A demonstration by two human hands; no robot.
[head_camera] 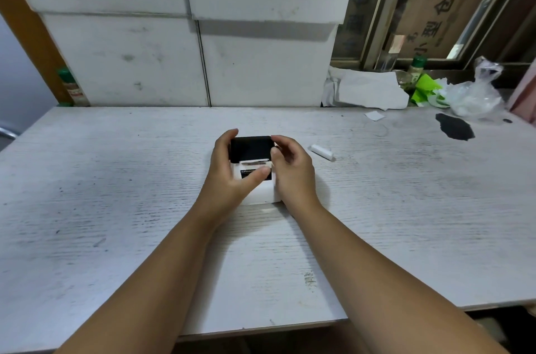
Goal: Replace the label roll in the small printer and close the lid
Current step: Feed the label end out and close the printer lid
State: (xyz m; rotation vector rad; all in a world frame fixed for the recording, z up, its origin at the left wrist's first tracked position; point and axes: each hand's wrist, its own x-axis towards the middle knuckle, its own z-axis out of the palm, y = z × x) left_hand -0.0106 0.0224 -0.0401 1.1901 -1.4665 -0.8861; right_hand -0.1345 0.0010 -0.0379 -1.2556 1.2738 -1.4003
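A small white printer (261, 194) with a black lid (251, 147) stands in the middle of the white table (116, 179). My left hand (229, 170) grips its left side, fingers curled over the lid's far edge and thumb across the black front label. My right hand (293, 170) holds the right side, fingertips on the lid's right corner. The lid looks lowered onto the body; a thin slot shows below it. A small white label roll (322, 152) lies on the table just to the right of my right hand.
White foam boxes (188, 57) are stacked along the table's back edge. At the back right lie crumpled paper (368, 89), a green wrapper (425, 89), a plastic bag (472, 95) and a bottle (416, 69). A black stain (455, 127) marks the table's right part.
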